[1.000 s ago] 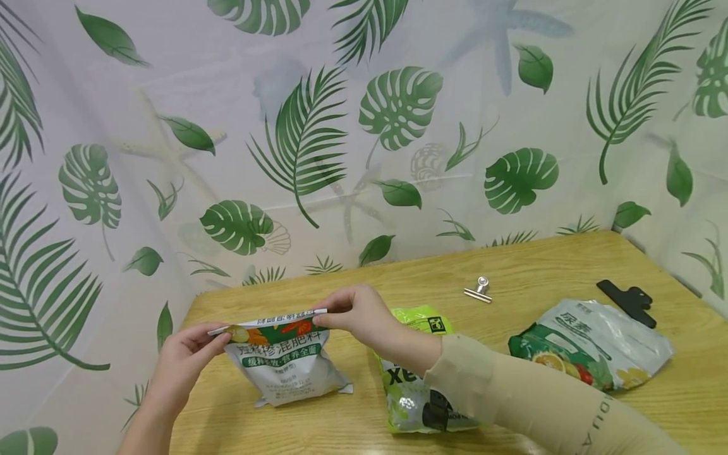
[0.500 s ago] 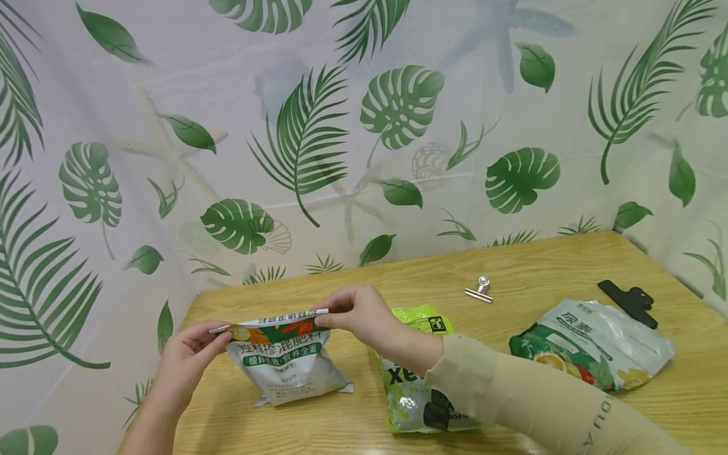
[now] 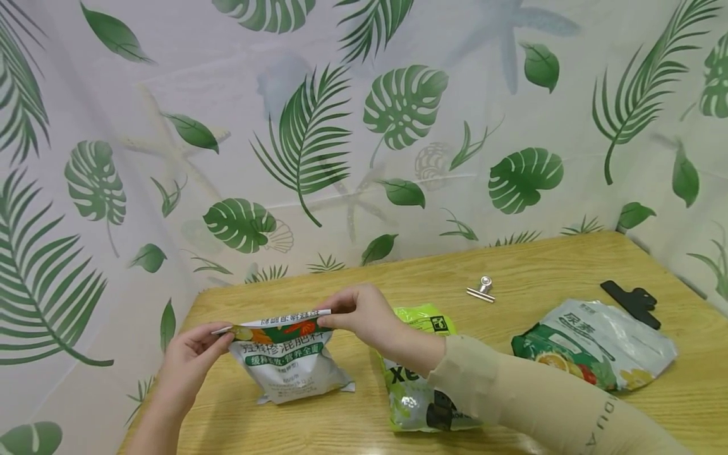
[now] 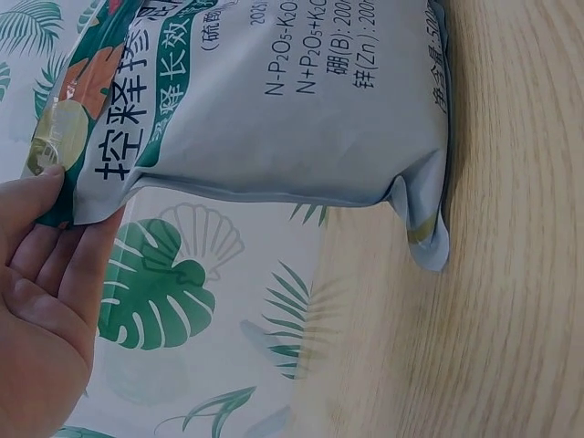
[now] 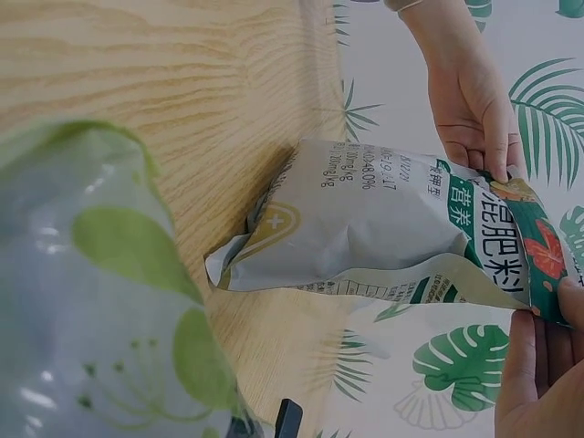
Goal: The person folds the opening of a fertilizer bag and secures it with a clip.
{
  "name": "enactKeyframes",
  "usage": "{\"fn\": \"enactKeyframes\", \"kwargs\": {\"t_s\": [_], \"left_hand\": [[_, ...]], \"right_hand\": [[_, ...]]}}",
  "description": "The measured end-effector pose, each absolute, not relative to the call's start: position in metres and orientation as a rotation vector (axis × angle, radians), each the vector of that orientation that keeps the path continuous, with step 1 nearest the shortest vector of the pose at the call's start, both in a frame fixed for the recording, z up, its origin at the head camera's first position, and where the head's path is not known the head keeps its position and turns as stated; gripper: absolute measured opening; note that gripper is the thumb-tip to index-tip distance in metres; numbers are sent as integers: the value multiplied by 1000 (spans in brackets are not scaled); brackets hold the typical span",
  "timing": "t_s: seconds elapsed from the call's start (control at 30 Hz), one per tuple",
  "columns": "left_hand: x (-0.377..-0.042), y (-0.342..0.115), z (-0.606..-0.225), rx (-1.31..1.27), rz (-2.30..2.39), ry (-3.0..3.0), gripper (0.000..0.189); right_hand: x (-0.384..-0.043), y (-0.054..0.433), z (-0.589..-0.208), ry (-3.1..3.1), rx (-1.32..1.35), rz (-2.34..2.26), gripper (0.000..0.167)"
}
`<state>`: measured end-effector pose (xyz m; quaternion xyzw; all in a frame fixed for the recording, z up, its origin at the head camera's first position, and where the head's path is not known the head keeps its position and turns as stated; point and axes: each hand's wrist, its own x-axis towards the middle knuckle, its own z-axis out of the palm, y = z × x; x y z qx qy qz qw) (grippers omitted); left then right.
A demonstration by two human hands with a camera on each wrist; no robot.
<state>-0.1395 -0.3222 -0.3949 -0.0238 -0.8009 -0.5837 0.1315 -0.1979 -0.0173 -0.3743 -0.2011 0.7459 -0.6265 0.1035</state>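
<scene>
A grey and green fertiliser bag (image 3: pixel 290 366) stands upright on the wooden table (image 3: pixel 546 272), its flat top edge stretched between both hands. My left hand (image 3: pixel 196 351) pinches the top left corner, and my right hand (image 3: pixel 355 313) pinches the top right corner. In the left wrist view the bag (image 4: pixel 274 100) fills the upper frame, with my fingertips (image 4: pixel 41 196) on its corner. The right wrist view shows the bag (image 5: pixel 383 228) from the side, both hands at its top seam.
A bright green bag (image 3: pixel 418 379) lies under my right forearm. A third bag (image 3: pixel 594 344) lies at the right, a black clip (image 3: pixel 631 303) behind it. A small metal clip (image 3: pixel 481 289) sits mid-table. A leaf-print curtain (image 3: pixel 318 139) walls the table.
</scene>
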Motion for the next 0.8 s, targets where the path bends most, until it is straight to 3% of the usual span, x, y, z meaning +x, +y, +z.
{"fn": "enactKeyframes", "kwargs": {"t_s": [0.8], "left_hand": [[-138, -320, -402, -84, -1703, -2252, 22]], "right_hand": [[-197, -15, -373, 2196, -593, -1818, 16]]}}
